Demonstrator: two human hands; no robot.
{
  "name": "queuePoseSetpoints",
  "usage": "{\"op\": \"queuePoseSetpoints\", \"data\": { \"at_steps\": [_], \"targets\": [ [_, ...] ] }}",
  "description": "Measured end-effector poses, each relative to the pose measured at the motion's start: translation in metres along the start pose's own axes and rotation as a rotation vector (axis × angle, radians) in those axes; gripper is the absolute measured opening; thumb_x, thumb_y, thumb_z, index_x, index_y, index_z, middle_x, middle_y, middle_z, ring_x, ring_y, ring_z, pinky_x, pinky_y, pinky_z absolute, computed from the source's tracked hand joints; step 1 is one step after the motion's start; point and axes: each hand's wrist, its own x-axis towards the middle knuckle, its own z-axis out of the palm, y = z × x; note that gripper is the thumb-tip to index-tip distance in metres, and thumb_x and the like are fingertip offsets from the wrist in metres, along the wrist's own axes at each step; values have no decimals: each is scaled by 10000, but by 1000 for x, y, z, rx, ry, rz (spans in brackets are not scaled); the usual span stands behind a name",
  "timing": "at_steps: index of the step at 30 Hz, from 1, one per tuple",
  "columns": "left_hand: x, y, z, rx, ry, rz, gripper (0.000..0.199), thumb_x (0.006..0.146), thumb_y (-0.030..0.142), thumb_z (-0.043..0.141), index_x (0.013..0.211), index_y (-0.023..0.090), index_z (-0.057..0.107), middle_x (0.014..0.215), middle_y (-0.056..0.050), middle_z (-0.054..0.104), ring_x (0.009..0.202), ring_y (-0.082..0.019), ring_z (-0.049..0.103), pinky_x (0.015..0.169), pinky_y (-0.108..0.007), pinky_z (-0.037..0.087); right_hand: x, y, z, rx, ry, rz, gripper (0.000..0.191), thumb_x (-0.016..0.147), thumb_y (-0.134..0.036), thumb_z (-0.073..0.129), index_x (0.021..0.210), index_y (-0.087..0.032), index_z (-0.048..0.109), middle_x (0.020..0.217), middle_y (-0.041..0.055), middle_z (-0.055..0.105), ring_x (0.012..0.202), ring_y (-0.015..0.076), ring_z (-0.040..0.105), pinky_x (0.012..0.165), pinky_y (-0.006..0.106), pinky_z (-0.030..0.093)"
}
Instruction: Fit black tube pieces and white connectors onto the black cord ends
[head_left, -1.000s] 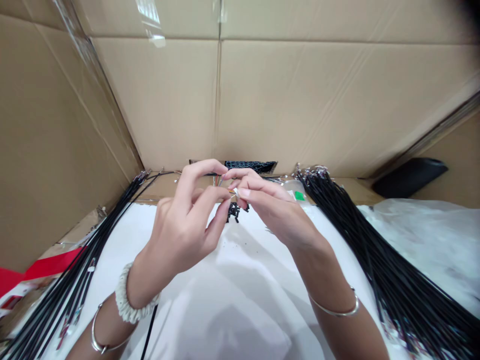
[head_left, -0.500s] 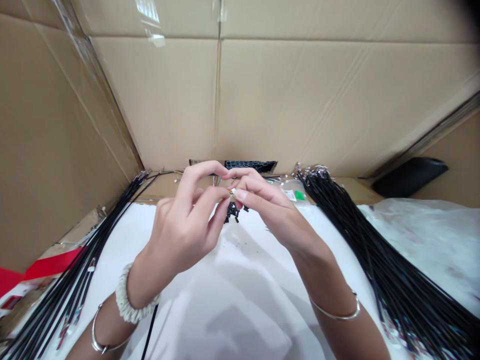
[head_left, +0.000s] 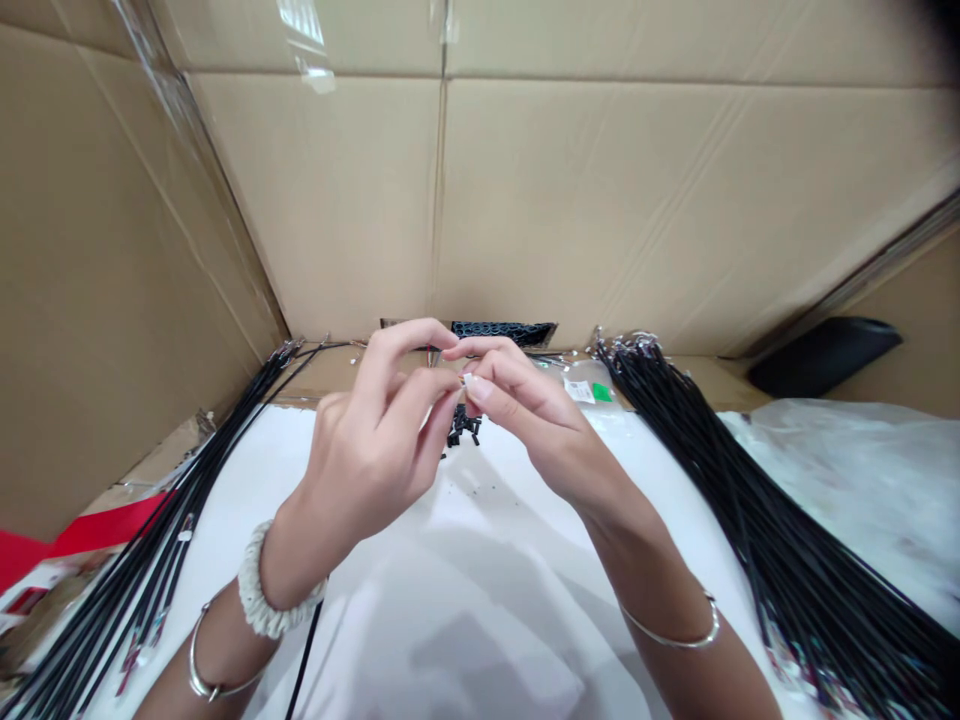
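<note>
Head view: the left hand [head_left: 364, 440] and the right hand [head_left: 551, 420] meet near the centre, raised over a white work surface [head_left: 480, 570]. The right thumb and forefinger are clamped on a small white connector [head_left: 469, 380], located between the two hands. The left thumb and forefinger are pinched together on thin coloured wires [head_left: 461, 382] at the connector's left side; whether these are seated in it cannot be told. Small black pieces [head_left: 465, 430] lie on the surface beyond the hands, partly hidden by the fingers. A left cable bundle [head_left: 214, 465] and a larger right cable bundle [head_left: 735, 490], both black, flank the surface. A clear bag [head_left: 581, 375] with a green label [head_left: 602, 392] lies just beside the right bundle's far end, near the cardboard wall [head_left: 555, 200]
</note>
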Motion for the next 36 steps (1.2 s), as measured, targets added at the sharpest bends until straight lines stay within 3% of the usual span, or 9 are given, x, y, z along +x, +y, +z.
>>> {"op": "queuePoseSetpoints", "data": {
  "at_steps": [6, 9, 16, 24, 30, 36],
  "targets": [
    [1, -6, 0, -179, 28, -146, 61, 930, 123, 658, 913, 182, 657, 1141, -79, 663, 638, -66, 571, 487, -202, 486, 0, 0, -1, -31, 171, 15, 188, 997, -359, 586, 870, -238, 652, 1221, 58, 623, 1124, 203, 596, 867, 334, 507],
    [1, -9, 2, -238, 13, -188, 51, 927, 137, 677, 917, 187, 672, 1129, -72, 666, 733, -94, 627, 491, -185, 494, 1, 2, 0, -43, 169, -22, 121, 965, -355, 643, 915, -249, 673, 1258, 61, 619, 1137, 209, 606, 856, 337, 514],
    [1, -13, 4, -315, -6, -234, 29, 944, 156, 678, 927, 173, 696, 1148, -64, 660, 560, -22, 528, 465, -172, 466, 0, 5, 2, -19, 178, -57, 101, 949, -335, 685, 907, -243, 687, 1312, 76, 629, 1237, 230, 596, 850, 348, 511],
    [0, -10, 6, -233, 41, -162, 145, 927, 70, 657, 1001, 191, 689, 1172, -74, 648, 763, -90, 639, 549, -184, 533, 0, 5, 4, -25, 177, -37, 108, 972, -311, 641, 901, -231, 660, 1329, 81, 635, 1190, 230, 617, 886, 379, 498],
    [0, -14, 6, -158, 79, 7, 201, 928, 29, 629, 1012, 197, 699, 1187, -98, 644, 956, -153, 668, 535, -178, 487, 0, 4, 3, -5, 166, -45, 86, 969, -279, 644, 905, -227, 666, 1331, 72, 636, 1196, 220, 607, 889, 364, 484],
    [-1, -16, 9, -116, 108, 37, 223, 927, 25, 615, 1010, 197, 731, 1201, -116, 656, 1037, -186, 661, 536, -186, 463, -1, 0, 2, 38, 140, 14, 106, 963, -294, 651, 885, -227, 676, 1317, 57, 666, 1121, 199, 633, 842, 341, 491]
  ]
}}
